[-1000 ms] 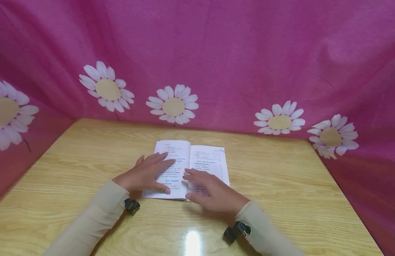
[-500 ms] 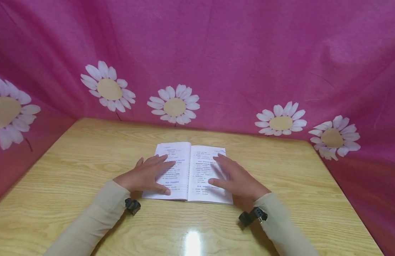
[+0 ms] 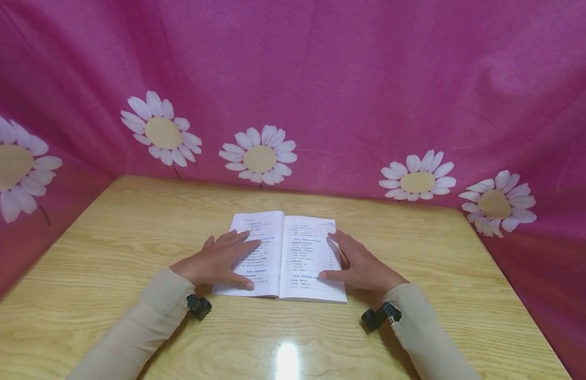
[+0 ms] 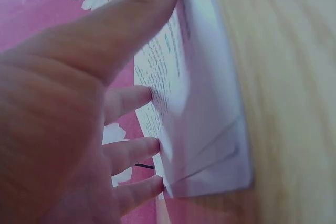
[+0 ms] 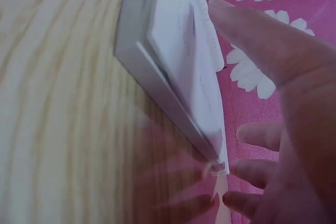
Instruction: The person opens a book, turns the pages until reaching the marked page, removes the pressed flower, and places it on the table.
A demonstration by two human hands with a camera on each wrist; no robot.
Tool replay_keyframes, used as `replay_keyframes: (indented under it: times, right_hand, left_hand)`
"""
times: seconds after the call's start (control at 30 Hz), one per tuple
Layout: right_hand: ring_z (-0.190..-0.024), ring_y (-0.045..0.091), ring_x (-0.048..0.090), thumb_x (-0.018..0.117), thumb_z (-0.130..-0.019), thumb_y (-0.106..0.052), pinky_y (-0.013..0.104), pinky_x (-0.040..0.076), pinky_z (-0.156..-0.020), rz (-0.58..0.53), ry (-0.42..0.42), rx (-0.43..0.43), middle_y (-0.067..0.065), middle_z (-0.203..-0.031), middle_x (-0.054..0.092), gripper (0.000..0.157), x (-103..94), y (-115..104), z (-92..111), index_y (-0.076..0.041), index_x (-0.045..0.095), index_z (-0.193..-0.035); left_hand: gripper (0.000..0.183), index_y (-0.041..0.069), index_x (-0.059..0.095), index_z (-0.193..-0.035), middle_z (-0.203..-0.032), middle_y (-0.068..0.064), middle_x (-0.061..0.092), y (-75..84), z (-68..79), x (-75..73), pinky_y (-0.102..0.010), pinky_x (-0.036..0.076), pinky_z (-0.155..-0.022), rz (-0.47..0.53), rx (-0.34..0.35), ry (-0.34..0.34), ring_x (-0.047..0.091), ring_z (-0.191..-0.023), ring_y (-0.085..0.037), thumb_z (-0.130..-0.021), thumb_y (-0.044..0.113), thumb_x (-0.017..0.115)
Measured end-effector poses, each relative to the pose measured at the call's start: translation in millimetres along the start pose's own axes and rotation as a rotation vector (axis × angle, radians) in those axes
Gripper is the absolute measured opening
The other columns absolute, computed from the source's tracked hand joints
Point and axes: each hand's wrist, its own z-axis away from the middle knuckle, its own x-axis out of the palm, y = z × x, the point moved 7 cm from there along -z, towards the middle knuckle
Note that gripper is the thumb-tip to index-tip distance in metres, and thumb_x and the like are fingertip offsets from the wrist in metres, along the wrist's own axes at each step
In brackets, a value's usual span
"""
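An open book [image 3: 299, 253] with printed pages lies flat on the wooden table, its spine running away from me. My left hand [image 3: 217, 261] rests on the left page with its fingers spread and fairly straight. In the left wrist view the fingertips [image 4: 152, 145] touch that page. At the book's right edge is my right hand [image 3: 361, 264], its thumb and fingers apart over the edge of the right page. The right wrist view shows the thick page block [image 5: 178, 66], with the fingers of that hand beside it and gripping nothing.
Around the book spreads the wooden table [image 3: 430, 274]. A pink cloth [image 3: 330, 95] with large white daisies hangs along the table's back and sides. Each wrist wears a small black camera [image 3: 380, 316] on a strap over a beige sleeve.
My right hand has moved from the book's middle to its right edge, uncovering the right page, which now lies flat. My left hand has stayed on the left page.
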Motion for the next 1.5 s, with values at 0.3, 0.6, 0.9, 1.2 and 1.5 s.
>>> replay_keyframes:
  times: [0.3, 0.6, 0.9, 1.2, 1.5]
  right_hand:
    - [-0.147, 0.032, 0.006, 0.073, -0.071, -0.065, 0.061, 0.006, -0.113, 0.109, -0.014, 0.004, 0.004, -0.162, 0.01, 0.108, 3.7, 2.4, -2.1, -0.022, 0.021, -0.155]
    - [-0.147, 0.034, 0.004, 0.073, -0.07, -0.066, 0.059, 0.002, -0.114, 0.142, -0.024, 0.002, 0.006, -0.162, 0.01, 0.111, 6.5, 1.6, -2.5, -0.02, 0.019, -0.155]
    - [-0.147, 0.035, 0.007, 0.073, -0.07, -0.065, 0.058, 0.004, -0.115, 0.159, -0.015, 0.004, 0.006, -0.161, 0.014, 0.111, 7.1, -0.2, -2.0, -0.018, 0.02, -0.155]
    - [-0.147, 0.033, 0.008, 0.072, -0.07, -0.067, 0.058, 0.002, -0.114, 0.146, -0.006, 0.015, 0.002, -0.16, 0.02, 0.111, 6.9, 0.1, -2.3, -0.024, 0.017, -0.156]
    - [-0.145, 0.03, 0.02, 0.067, -0.075, -0.068, 0.064, -0.007, -0.11, 0.104, 0.022, -0.01, 0.002, -0.156, 0.03, 0.103, 5.3, -0.6, -3.5, -0.023, 0.021, -0.155]
  left_hand:
    - [0.101, 0.025, 0.032, -0.152, -0.16, -0.011, 0.019, -1.3, -1.5, 2.7, -0.071, 0.005, -0.107, -0.005, -0.02, 0.002, 0.009, -0.146, -0.039, -0.069, 0.066, 0.073]
    - [0.1, 0.026, 0.032, -0.152, -0.16, -0.011, 0.019, -1.9, -0.5, 3.6, -0.071, 0.003, -0.107, 0.002, -0.033, 0.007, 0.008, -0.146, -0.039, -0.07, 0.064, 0.074]
    - [0.1, 0.026, 0.032, -0.152, -0.16, -0.011, 0.019, -1.0, 0.1, 3.2, -0.071, 0.003, -0.107, -0.001, -0.039, 0.005, 0.008, -0.146, -0.039, -0.07, 0.064, 0.074]
    - [0.099, 0.026, 0.031, -0.152, -0.16, -0.011, 0.018, -0.3, 0.7, 3.0, -0.07, 0.003, -0.107, 0.001, -0.041, 0.003, 0.008, -0.146, -0.039, -0.071, 0.063, 0.074]
    - [0.099, 0.026, 0.031, -0.152, -0.16, -0.01, 0.018, 0.4, 0.2, 3.3, -0.07, 0.003, -0.108, 0.0, -0.045, -0.002, 0.008, -0.146, -0.039, -0.071, 0.063, 0.074]
